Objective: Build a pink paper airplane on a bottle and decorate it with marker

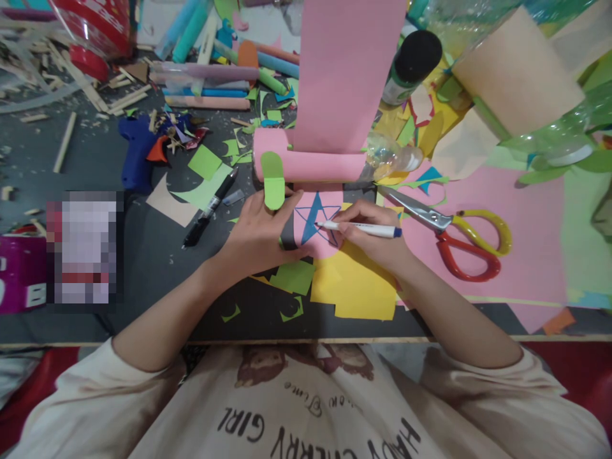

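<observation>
My right hand (375, 233) grips a white felt-tip marker (368, 228) with a blue end. Its tip touches a blue star (313, 220) drawn on a rounded pink paper flap (327, 245); part of the star is coloured in. My left hand (261, 226) lies with fingers spread against the flap's left side, some fingertips hidden under the pink roll. That pink paper-wrapped bottle (325, 166) lies sideways just above the flap, with a green paper tab (274, 182) on its left end and a wide pink strip (349, 70) rising behind it.
Red-and-yellow-handled scissors (444, 226) rest on pink paper at right. Yellow paper (358, 287) lies below my right hand. A black pen (210, 207) and a blue glue gun (136, 153) are at left. A black-capped bottle (411, 67), rolled papers (205, 76) and scraps crowd the back.
</observation>
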{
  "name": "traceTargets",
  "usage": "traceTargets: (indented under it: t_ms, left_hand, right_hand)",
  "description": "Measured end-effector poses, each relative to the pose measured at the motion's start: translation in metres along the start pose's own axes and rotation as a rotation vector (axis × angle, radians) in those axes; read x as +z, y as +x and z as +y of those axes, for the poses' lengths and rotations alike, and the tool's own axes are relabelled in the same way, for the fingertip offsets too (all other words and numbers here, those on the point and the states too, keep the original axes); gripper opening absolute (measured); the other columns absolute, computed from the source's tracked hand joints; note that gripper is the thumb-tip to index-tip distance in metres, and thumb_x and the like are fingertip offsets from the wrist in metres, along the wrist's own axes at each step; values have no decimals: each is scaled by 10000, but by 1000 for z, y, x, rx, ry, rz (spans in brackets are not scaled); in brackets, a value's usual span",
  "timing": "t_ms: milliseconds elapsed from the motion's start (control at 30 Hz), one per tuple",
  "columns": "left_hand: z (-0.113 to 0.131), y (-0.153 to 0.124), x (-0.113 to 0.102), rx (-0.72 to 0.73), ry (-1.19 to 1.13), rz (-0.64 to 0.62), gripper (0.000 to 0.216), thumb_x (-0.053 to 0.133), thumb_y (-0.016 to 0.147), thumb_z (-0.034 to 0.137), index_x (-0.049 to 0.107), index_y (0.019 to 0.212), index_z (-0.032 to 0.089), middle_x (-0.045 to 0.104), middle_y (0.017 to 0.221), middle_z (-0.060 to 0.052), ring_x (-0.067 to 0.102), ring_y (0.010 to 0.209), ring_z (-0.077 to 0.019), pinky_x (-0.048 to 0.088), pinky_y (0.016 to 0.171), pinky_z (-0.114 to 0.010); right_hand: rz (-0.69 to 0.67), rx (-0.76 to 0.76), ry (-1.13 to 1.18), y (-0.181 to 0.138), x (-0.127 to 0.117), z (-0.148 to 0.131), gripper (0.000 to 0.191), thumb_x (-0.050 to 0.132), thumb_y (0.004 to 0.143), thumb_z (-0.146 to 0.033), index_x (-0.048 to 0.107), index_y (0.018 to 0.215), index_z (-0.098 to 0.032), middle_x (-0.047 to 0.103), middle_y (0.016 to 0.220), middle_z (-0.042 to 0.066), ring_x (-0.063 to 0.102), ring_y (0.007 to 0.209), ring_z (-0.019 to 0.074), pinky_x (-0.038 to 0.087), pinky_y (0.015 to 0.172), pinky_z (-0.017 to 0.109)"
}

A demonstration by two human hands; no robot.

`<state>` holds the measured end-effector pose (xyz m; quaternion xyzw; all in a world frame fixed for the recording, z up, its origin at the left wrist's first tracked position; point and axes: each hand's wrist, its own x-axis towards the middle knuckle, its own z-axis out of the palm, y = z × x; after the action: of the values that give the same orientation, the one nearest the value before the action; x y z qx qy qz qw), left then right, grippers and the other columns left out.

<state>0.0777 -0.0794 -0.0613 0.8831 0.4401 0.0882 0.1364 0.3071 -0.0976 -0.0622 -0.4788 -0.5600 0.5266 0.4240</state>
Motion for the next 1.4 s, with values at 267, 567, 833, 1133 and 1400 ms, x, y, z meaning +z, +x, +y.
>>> traceTargets:
  t_ms: [267, 567, 833, 1133, 1400]
  left_hand:
    - [-1, 1, 1, 19, 2, 35, 851, 631, 853, 637, 467, 1472, 77, 564, 1372, -251, 521, 1292, -426, 410, 1085, -541]
    - [1, 0, 1, 9, 29, 35, 854, 628, 851, 629, 474, 1475, 66, 574, 1360, -259, 544, 1264, -451, 430, 1063, -541]
    - [2, -1, 0, -18, 7, 15, 840, 661, 839, 592, 459, 1488, 98, 565, 1385, -244, 518, 1301, -430, 409, 1093, -538]
    - [1, 1, 0, -20, -16, -1, 859, 684, 814, 576, 446, 1494, 108, 552, 1401, -247, 506, 1307, -449, 393, 1104, -593]
    - [1, 3, -3, -52, -58, -57, 922, 759, 763, 540, 396, 1512, 143, 497, 1463, -227, 452, 1355, -434, 335, 1148, -566]
  right_hand:
    - [-22, 24, -52, 0, 0, -1, 158, 722, 821, -282, 681, 686, -211, 717, 635, 2, 667, 587, 155, 514, 555, 279]
    - [-4, 32, -18, 0, 1, -2, 160, 725, 832, -320, 684, 721, -212, 717, 630, -2, 661, 584, 144, 506, 546, 269]
    - [5, 50, 9, 1, 0, 0, 195, 730, 828, -343, 674, 702, -205, 717, 635, 1, 658, 590, 143, 504, 558, 271]
    - [-4, 53, -25, 2, 1, -3, 207, 740, 813, -351, 669, 676, -213, 701, 615, -5, 649, 588, 150, 505, 559, 285]
    - [29, 30, 2, 7, 0, -2, 218, 752, 791, -330, 645, 647, -207, 675, 573, -12, 612, 523, 127, 459, 510, 262]
